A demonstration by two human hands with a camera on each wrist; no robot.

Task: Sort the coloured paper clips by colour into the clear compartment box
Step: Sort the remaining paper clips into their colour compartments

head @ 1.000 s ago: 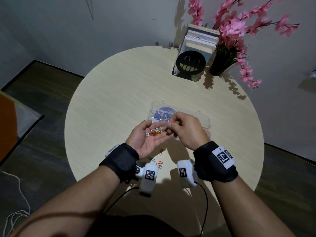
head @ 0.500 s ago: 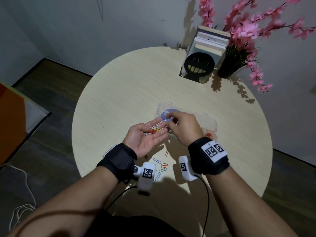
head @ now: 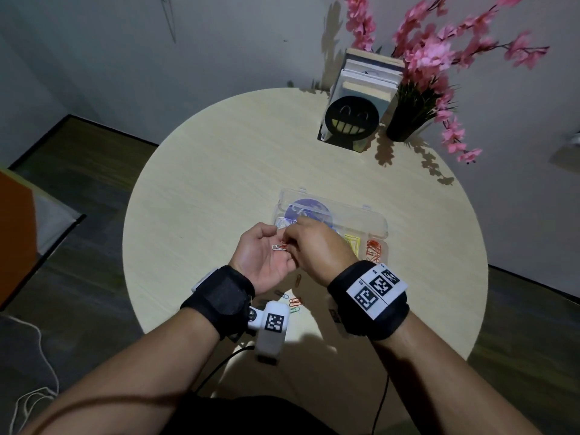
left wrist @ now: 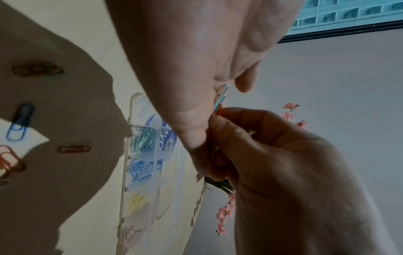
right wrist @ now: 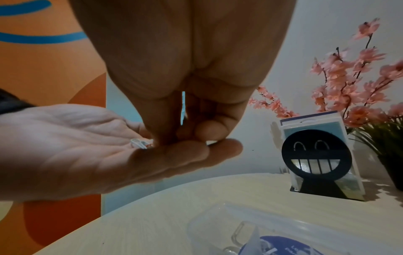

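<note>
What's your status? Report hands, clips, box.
Left hand open, palm up, cradling clips. Right hand pinching one off it. Box open, part-filled. Loose clips on table; nothing in the way.

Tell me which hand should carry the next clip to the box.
Right. The right hand already pinches at the clips lying in the cupped left hand, and it is nearer the compartment box.

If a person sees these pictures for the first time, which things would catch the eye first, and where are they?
Probably the two hands meeting above the middle of the round table: the left hand lies palm up with a few paper clips, and the right hand picks at them. Just behind stands the clear compartment box, and pink flowers rise at the far edge.
</note>
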